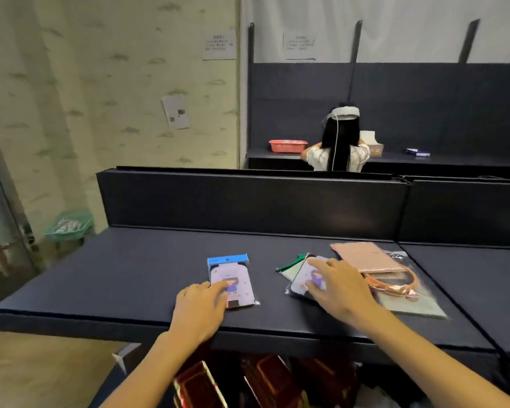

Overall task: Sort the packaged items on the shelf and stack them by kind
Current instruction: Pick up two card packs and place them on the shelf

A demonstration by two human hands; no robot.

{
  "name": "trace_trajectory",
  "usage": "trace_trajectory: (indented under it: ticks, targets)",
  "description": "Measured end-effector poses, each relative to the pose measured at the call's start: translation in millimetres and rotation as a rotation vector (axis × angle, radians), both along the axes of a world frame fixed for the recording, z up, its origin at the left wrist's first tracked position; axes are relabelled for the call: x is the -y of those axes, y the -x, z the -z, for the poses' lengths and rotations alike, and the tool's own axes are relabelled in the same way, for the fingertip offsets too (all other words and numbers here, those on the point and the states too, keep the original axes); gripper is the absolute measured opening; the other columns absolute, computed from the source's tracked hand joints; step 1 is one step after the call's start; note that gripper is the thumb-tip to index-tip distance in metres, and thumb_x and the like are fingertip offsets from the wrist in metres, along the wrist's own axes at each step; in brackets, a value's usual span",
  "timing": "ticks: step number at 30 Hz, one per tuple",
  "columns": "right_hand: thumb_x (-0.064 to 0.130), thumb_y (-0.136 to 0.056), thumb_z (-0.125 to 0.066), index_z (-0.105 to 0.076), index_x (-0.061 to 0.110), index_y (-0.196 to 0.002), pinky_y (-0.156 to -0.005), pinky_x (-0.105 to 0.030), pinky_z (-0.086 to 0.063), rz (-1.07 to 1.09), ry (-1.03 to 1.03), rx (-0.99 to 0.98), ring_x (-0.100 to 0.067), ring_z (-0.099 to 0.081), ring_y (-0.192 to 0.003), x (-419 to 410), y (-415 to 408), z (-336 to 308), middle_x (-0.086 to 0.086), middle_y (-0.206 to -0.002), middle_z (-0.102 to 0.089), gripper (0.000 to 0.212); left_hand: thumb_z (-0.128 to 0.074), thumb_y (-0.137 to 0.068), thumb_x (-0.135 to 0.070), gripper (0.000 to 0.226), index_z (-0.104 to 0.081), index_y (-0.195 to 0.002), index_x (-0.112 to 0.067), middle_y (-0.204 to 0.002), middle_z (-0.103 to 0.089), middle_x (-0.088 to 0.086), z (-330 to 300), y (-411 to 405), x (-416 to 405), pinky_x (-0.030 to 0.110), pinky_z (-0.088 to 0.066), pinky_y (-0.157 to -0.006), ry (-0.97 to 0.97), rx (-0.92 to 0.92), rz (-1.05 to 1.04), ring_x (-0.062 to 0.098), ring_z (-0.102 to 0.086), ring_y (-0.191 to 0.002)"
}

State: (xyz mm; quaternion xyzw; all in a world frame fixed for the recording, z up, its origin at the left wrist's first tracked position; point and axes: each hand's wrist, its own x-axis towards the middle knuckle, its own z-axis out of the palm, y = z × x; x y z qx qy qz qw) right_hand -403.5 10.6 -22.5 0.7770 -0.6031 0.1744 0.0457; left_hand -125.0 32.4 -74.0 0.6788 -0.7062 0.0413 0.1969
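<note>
Wide dark navy shelf (130, 278) with a raised back panel, spread across the middle of the view. On its right part, a heap of packaged items: flat pale pink pouch (365, 256) at the back, pale green sheet in clear plastic (409, 304) nearer the front, rose-gold hairband (395, 285) lying between and over them. At the left side of this heap, second cartoon-print phone case in clear wrap (308, 279), resting over a green-edged packet (292, 265). Apart from the heap, near the shelf centre, a cartoon-print phone case with blue cardboard header (233, 275), flat in its wrap. Left hand (199, 309) laid on the lower corner of this blue-header case, fingers nearly straight, gripping nothing. Right hand (340, 287) spread over the second case, fingers extended and pressing down, not closed around it.
</note>
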Motion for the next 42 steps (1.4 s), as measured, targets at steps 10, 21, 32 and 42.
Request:
trace_trajectory:
  ticks: [10, 21, 32, 42]
  targets:
    - [0.057, -0.089, -0.039, -0.049, 0.034, -0.128, -0.086, -0.035, -0.04, 0.345, 0.0, 0.094, -0.026, -0.051, -0.111, -31.7, -5.7, 28.0, -0.003, -0.116, -0.059, 0.047, -0.021, -0.068, -0.082, 0.075, -0.06, -0.115, -0.039, -0.104, -0.064, -0.009, 5.5, 1.2, 17.6, 0.035, -0.042, -0.093, 0.054, -0.098, 0.083, 0.017, -0.058, -0.101]
    - [0.076, -0.081, -0.035, -0.037, 0.038, -0.135, -0.091, -0.037, -0.036, 0.502, -0.033, 0.1, -0.024, -0.043, -0.119, -7.0, -23.6, 32.1, 0.003, -0.133, -0.052, 0.066, -0.064, -0.073, -0.061, 0.042, -0.053, -0.112, -0.049, -0.128, -0.057, -0.015, -5.8, 16.1, 64.7, 0.038, -0.035, -0.107, -0.151, -0.451, 0.264, 0.013, -0.05, -0.118]
    - [0.07, -0.056, -0.054, -0.054, 0.049, -0.109, -0.086, -0.031, -0.022, 0.415, 0.024, 0.569, -0.015, -0.039, -0.116, 0.6, -27.4, 40.7, 0.013, -0.115, -0.054, 0.057, -0.082, -0.068, -0.028, 0.056, -0.052, -0.111, -0.046, -0.114, -0.046, -0.033, -9.7, 3.5, 78.2, 0.018, -0.041, -0.084, -0.126, -0.768, 0.399, -0.002, -0.051, -0.101]
    - [0.066, -0.054, -0.067, -0.052, 0.055, -0.101, -0.097, -0.044, -0.043, 0.39, 0.079, 0.709, -0.01, -0.053, -0.108, -9.5, -37.0, 34.7, 0.018, -0.111, -0.06, 0.05, -0.086, -0.06, -0.034, 0.066, -0.055, -0.118, -0.041, -0.118, -0.057, -0.015, -16.7, -16.6, 80.9, 0.023, -0.044, -0.087, -0.285, -0.79, 0.524, 0.008, -0.057, -0.103]
